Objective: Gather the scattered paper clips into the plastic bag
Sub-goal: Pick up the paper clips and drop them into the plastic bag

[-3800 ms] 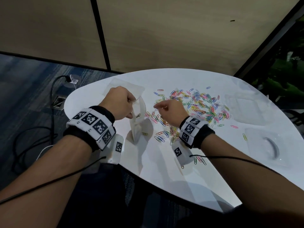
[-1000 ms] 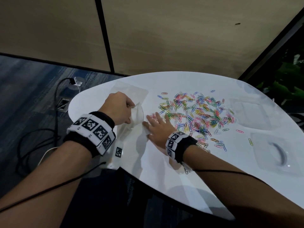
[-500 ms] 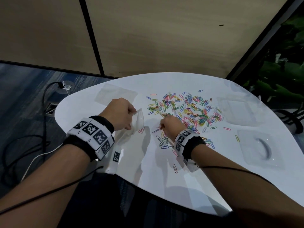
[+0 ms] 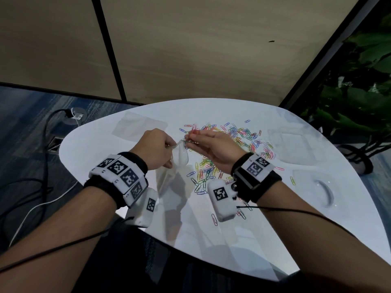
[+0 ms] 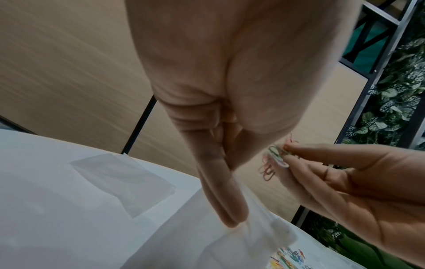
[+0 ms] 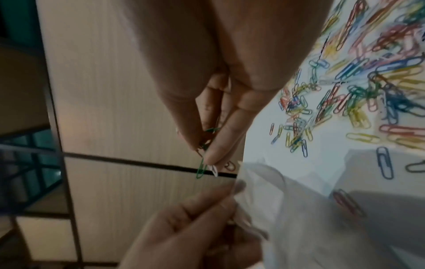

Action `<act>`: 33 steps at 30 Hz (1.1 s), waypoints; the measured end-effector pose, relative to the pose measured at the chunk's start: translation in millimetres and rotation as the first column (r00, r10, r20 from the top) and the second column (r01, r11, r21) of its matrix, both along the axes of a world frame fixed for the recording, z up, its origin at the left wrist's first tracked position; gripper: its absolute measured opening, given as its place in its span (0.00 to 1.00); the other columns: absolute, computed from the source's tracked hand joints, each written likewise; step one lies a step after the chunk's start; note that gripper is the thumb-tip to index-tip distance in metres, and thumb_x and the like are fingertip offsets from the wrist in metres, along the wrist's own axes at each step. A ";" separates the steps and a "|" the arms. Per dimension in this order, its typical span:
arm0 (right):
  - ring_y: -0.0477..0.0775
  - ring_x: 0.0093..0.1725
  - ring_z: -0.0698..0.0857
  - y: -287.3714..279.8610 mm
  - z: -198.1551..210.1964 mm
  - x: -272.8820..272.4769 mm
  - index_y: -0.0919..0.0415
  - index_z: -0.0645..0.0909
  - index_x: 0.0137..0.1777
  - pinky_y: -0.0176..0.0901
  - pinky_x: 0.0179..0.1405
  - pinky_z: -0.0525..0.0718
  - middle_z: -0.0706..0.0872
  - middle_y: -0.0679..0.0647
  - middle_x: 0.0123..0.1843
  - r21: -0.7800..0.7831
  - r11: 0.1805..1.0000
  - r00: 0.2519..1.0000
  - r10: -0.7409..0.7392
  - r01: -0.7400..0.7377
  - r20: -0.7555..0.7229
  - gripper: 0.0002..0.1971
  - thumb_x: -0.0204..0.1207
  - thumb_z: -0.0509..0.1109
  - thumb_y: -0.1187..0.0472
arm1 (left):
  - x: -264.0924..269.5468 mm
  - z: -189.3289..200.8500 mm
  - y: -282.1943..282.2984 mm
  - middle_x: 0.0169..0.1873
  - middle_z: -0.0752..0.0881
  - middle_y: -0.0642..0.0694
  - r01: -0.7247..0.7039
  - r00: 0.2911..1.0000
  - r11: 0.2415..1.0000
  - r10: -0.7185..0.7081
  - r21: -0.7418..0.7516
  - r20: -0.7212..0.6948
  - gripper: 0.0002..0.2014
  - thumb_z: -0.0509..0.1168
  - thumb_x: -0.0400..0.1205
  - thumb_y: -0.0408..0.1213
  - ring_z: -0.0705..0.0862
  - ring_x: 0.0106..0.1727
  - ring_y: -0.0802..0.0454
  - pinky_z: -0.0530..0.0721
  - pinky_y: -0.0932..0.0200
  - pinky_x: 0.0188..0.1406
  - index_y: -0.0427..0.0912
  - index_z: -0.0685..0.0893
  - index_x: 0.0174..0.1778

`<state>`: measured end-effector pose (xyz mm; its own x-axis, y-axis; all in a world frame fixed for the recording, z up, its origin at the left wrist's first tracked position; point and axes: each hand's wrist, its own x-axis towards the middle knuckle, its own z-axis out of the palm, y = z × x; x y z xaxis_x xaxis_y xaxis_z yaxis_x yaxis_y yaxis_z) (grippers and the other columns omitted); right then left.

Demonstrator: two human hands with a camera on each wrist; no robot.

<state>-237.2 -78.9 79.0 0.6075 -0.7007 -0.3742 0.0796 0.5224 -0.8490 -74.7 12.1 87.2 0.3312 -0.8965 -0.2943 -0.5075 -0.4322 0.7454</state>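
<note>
Paper clips (image 4: 237,140): light, slick wire, strewn mid-bench toward the far edge, a few pinched in right hand (image 4: 213,149) over the plastic bag (image 4: 182,157)—limp film best held at its rim, where left hand (image 4: 154,149) grips.
</note>
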 end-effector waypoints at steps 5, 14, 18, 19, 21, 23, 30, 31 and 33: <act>0.56 0.44 0.92 15.0 -18.4 11.5 0.59 0.91 0.41 0.53 0.57 0.90 0.93 0.59 0.43 -0.385 0.897 0.900 0.032 -0.218 -0.435 0.09 0.67 0.75 0.73 | -6.6 4.7 -0.5 0.41 0.91 0.36 0.010 0.999 1.000 -0.011 -0.028 -0.048 0.13 0.59 0.85 0.25 0.93 0.34 0.43 0.93 0.55 0.39 0.33 0.88 0.57; 0.56 0.45 0.88 24.3 -18.8 26.3 0.59 0.91 0.52 0.42 0.50 0.84 0.93 0.57 0.45 -0.647 0.426 0.676 -0.105 -0.632 -0.729 0.13 0.72 0.69 0.67 | -8.2 7.8 2.0 0.36 0.90 0.35 0.022 0.998 0.998 -0.025 -0.051 -0.056 0.15 0.57 0.83 0.23 0.93 0.35 0.42 0.93 0.53 0.42 0.32 0.90 0.51; 0.52 0.39 0.87 22.7 -7.8 25.5 0.59 0.90 0.52 0.46 0.50 0.87 0.93 0.56 0.47 -0.626 0.404 0.677 -0.020 -0.667 -0.735 0.13 0.74 0.67 0.68 | -4.3 7.9 5.3 0.35 0.91 0.37 0.028 0.998 0.998 -0.031 -0.048 -0.049 0.16 0.56 0.82 0.23 0.93 0.34 0.43 0.93 0.51 0.45 0.35 0.91 0.47; 0.51 0.38 0.90 21.3 -4.6 23.9 0.60 0.90 0.50 0.46 0.48 0.89 0.93 0.54 0.47 -0.644 0.452 0.726 0.011 -0.617 -0.688 0.12 0.75 0.66 0.69 | -3.0 8.1 5.9 0.36 0.91 0.38 0.023 0.999 0.998 -0.026 -0.050 -0.047 0.16 0.56 0.83 0.24 0.93 0.34 0.44 0.93 0.52 0.45 0.35 0.91 0.48; 0.53 0.35 0.93 17.6 1.8 19.9 0.61 0.90 0.48 0.48 0.42 0.92 0.92 0.54 0.45 -0.635 0.616 0.829 0.053 -0.466 -0.557 0.12 0.76 0.65 0.72 | 1.0 8.3 6.7 0.38 0.91 0.38 -0.002 0.999 0.999 0.000 -0.051 -0.041 0.15 0.57 0.84 0.25 0.94 0.35 0.44 0.93 0.52 0.44 0.35 0.90 0.52; 0.58 0.33 0.92 11.7 5.5 15.7 0.64 0.89 0.48 0.51 0.37 0.93 0.92 0.58 0.44 -0.584 0.756 0.900 0.016 -0.295 -0.435 0.10 0.77 0.66 0.73 | 7.2 8.3 7.8 0.40 0.91 0.38 -0.032 0.999 0.998 0.030 -0.050 -0.034 0.14 0.57 0.85 0.25 0.93 0.34 0.45 0.93 0.56 0.41 0.36 0.89 0.55; 0.57 0.68 0.83 -1.2 -60.0 15.0 0.57 0.81 0.72 0.55 0.72 0.79 0.82 0.56 0.73 -0.524 0.383 0.551 -0.045 -0.761 -0.833 0.18 0.84 0.63 0.58 | 34.9 9.3 16.1 0.41 0.91 0.36 -0.102 0.995 0.993 0.102 -0.055 -0.014 0.15 0.57 0.85 0.25 0.93 0.32 0.46 0.92 0.62 0.35 0.34 0.88 0.58; 0.59 0.75 0.76 7.6 -71.3 19.9 0.57 0.75 0.77 0.55 0.77 0.73 0.74 0.58 0.80 -0.451 0.251 0.459 -0.029 -0.856 -0.888 0.21 0.85 0.61 0.57 | 36.5 9.1 17.0 0.41 0.91 0.36 -0.101 0.995 0.993 0.101 -0.054 -0.008 0.15 0.57 0.85 0.25 0.93 0.32 0.46 0.92 0.62 0.35 0.33 0.88 0.58; 0.62 0.78 0.70 27.1 -90.7 26.3 0.61 0.66 0.81 0.58 0.75 0.74 0.63 0.62 0.84 -0.364 0.049 0.364 -0.015 -0.930 -0.931 0.25 0.84 0.60 0.58 | 37.2 8.2 17.7 0.42 0.91 0.34 -0.096 0.995 0.994 0.096 -0.049 0.003 0.15 0.57 0.85 0.24 0.93 0.32 0.44 0.92 0.62 0.34 0.32 0.88 0.58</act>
<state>-210.9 -51.8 -11.7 0.8537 -0.4168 -0.3122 -0.5000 -0.8235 -0.2679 -37.5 29.8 95.4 0.4175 -0.8738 -0.2493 -0.4693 -0.4423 0.7643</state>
